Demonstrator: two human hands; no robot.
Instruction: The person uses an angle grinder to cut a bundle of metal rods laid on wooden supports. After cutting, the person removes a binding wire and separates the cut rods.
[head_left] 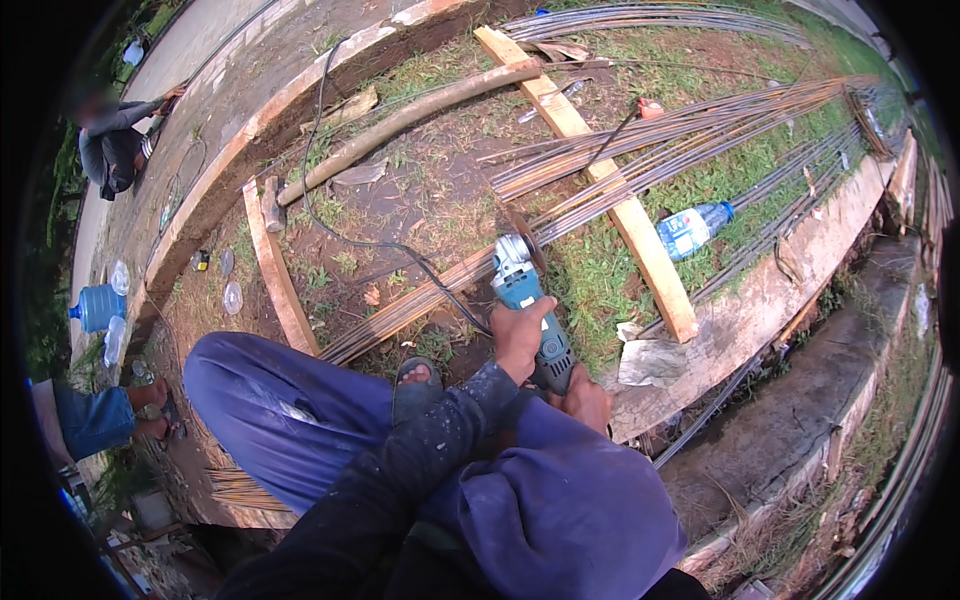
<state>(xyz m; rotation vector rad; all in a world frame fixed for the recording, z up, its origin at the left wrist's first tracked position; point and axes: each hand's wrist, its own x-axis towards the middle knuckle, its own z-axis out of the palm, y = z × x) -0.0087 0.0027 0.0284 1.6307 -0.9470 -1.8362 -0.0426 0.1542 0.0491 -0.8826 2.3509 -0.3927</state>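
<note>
Both my hands hold a teal angle grinder (517, 288) between my knees. My left hand (520, 338) is wrapped round the body behind the silver gear head. At the rear of the handle my right hand (586, 402) is closed, partly hidden by my leg. The thin cutting disc (536, 252) stands on edge against or just over a bundle of rusty steel bars (590, 213); whether it touches cannot be made out. These bars run from beside my foot to the far right, resting on a wooden beam (640, 245).
A black cord (385, 246) trails from the grinder to the back. A long-handled hammer (275, 205) and a wooden plank (277, 270) lie at left. At right are a plastic bottle (695, 230) and a concrete edge above a ditch (770, 370). Two other people (115, 140) are at left.
</note>
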